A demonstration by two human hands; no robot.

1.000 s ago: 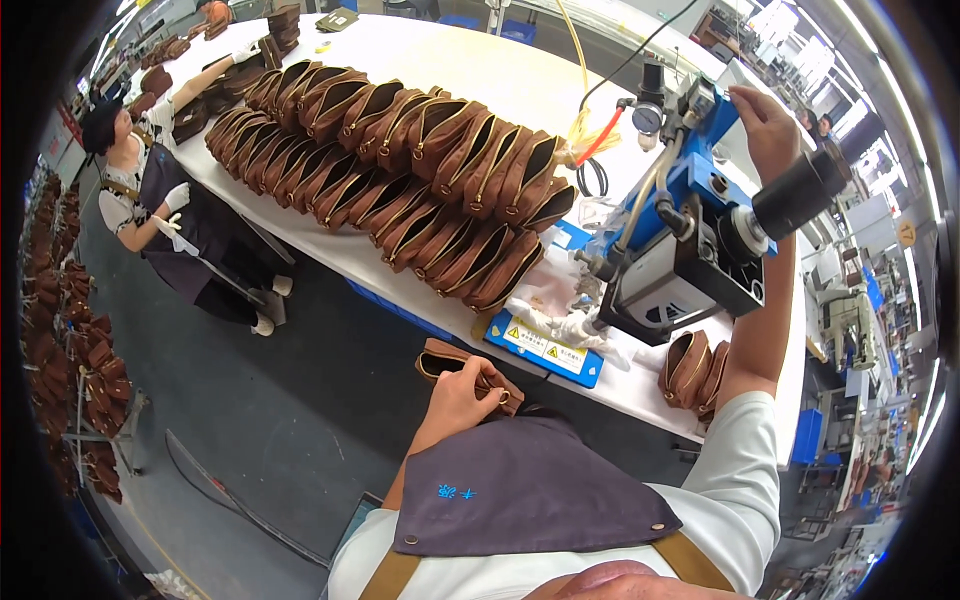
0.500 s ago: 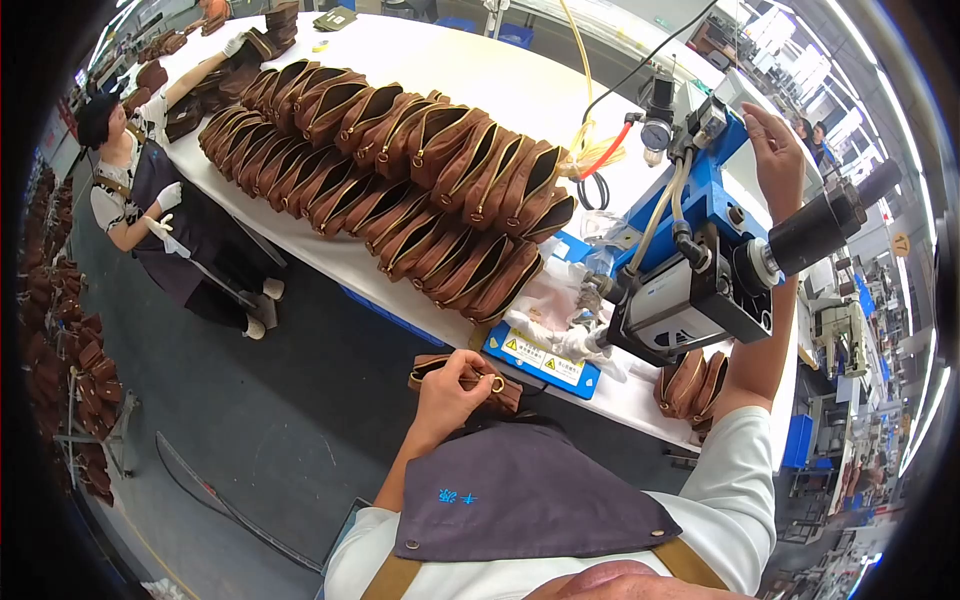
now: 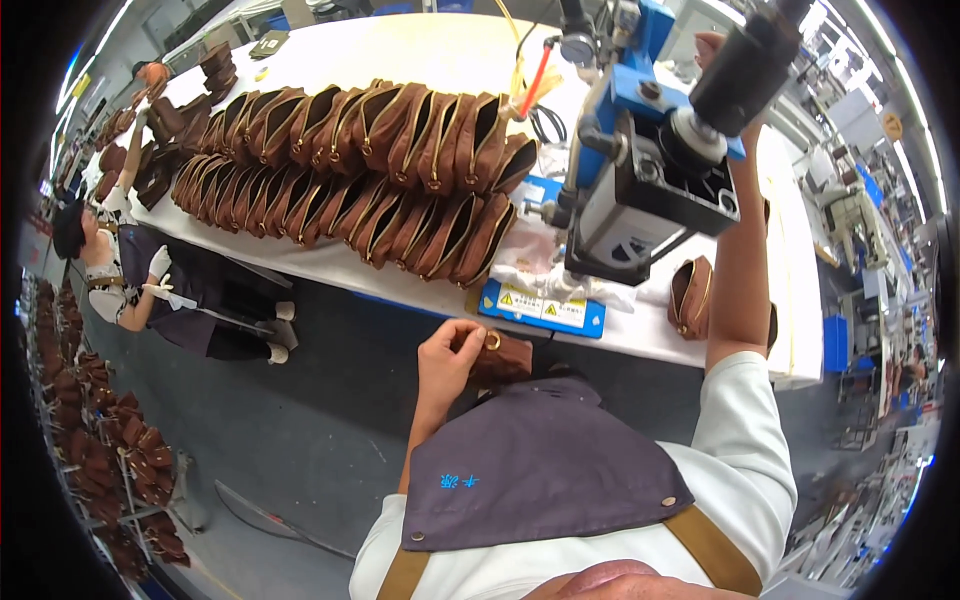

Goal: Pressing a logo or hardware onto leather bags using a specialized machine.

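Brown pouch extends rightward from the left grip clasping it; right grip, I cannot tell

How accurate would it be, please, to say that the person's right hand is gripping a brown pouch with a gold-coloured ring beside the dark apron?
Not quite: the head view shows the left hand, not the right hand, gripping the brown pouch with a gold-coloured ring beside the dark apron.

Workroom comprises one smooth dark-grey floor, one long white-topped table, and several slim white strip lights, lit.
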